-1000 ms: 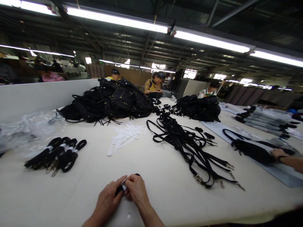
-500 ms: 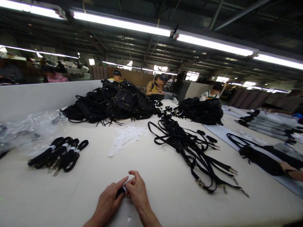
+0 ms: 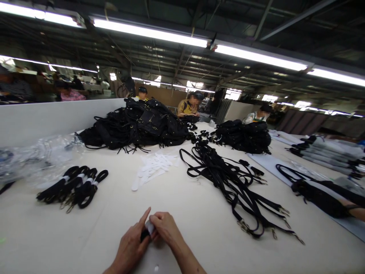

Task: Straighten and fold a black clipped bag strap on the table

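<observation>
Strap [image 3: 145,233] is sitting pinched between your two hands at six o'clock on the bench [image 3: 199,228], folded small, a white tab [image 3: 149,227] around it, its long axis hidden. Your left hand [image 3: 131,247] and right hand [image 3: 167,230] are both closing their fingers on it, equally near. Four banded bundles [image 3: 72,186] are lying at ten o'clock; loose straps [image 3: 230,182], too tangled to count, are at two.

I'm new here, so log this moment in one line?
left hand + right hand: pinching folded black strap with white band | table
</observation>
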`<action>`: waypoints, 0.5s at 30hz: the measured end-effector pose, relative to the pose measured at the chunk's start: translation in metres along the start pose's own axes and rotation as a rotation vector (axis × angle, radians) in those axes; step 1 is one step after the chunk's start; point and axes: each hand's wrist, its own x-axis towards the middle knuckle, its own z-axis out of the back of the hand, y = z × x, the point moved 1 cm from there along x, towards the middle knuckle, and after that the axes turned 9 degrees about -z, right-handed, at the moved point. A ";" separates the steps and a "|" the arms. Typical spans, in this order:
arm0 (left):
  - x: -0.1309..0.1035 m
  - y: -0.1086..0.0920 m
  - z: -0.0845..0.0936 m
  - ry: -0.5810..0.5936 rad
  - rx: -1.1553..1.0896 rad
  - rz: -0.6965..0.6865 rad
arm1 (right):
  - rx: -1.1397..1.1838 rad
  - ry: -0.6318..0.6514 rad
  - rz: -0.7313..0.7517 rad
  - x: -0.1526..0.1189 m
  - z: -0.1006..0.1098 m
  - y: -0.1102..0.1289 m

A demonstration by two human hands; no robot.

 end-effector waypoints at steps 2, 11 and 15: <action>0.000 0.000 0.000 0.016 0.009 0.008 | -0.030 -0.015 0.015 -0.004 0.001 0.003; -0.001 0.000 -0.001 0.002 0.062 -0.004 | -0.316 -0.156 0.134 -0.024 0.009 0.011; 0.000 -0.001 -0.001 0.014 0.068 -0.031 | -0.390 -0.166 0.215 -0.032 0.011 0.013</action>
